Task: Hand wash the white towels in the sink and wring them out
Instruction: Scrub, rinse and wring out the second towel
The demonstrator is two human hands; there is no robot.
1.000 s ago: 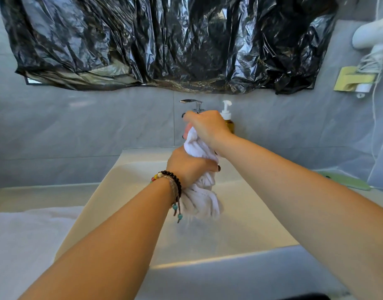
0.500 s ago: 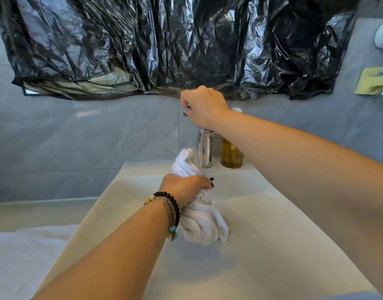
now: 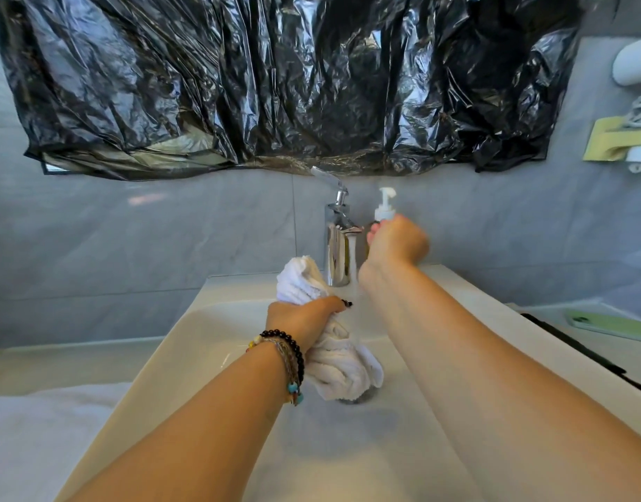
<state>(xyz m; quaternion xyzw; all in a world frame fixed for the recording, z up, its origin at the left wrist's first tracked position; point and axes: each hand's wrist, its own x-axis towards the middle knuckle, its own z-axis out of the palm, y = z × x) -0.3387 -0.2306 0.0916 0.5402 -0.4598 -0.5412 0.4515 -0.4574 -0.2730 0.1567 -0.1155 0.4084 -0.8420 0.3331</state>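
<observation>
Gripping the twisted white towel (image 3: 333, 360) at mid-length, left hand (image 3: 304, 318) holds it over the sink (image 3: 188, 342) drain | right hand (image 3: 396, 240), fingers curled, grasp unclear, near soap bottle (image 3: 384, 208), right of faucet (image 3: 337, 244)

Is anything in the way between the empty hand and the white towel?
Nothing visible is. The right hand is up by the soap bottle, just right of the faucet. The towel, gripped by the left hand over the sink, lies below and left, with only open space between.
</observation>
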